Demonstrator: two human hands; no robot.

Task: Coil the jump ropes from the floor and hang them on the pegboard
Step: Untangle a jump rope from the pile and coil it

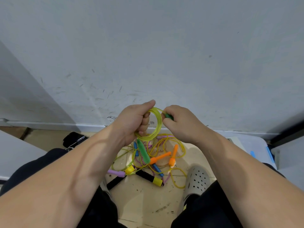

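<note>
The fingers (145, 123) of the left hand (131, 122) are curling tightly round the left side of the yellow coil (159, 124), the thumb sticking up just above it. This grip is most likely pinning the stacked loops together so they are not springing apart. Just right of the coil, the right hand (182, 124) is closing its fingers around a green handle (169, 116), apparently steering the last bit of cord into the coil. A second green handle (143, 152) is dangling just below the coil, hanging freely from the left hand's side. Both forearms are reaching forward and angling inward, bringing the hands almost together in front of the wall (148, 55), knuckles facing up. The coil is being held upright in the air, well above the floor (144, 199). Below the coil, a pile of ropes (160, 157) with orange, blue, purple and black-and-yellow handles is lying tangled, waiting its turn, and a grey shoe (197, 180) is resting below and to the right. No pegboard is showing here, so the hanging seems to be a step not yet reached.
</note>
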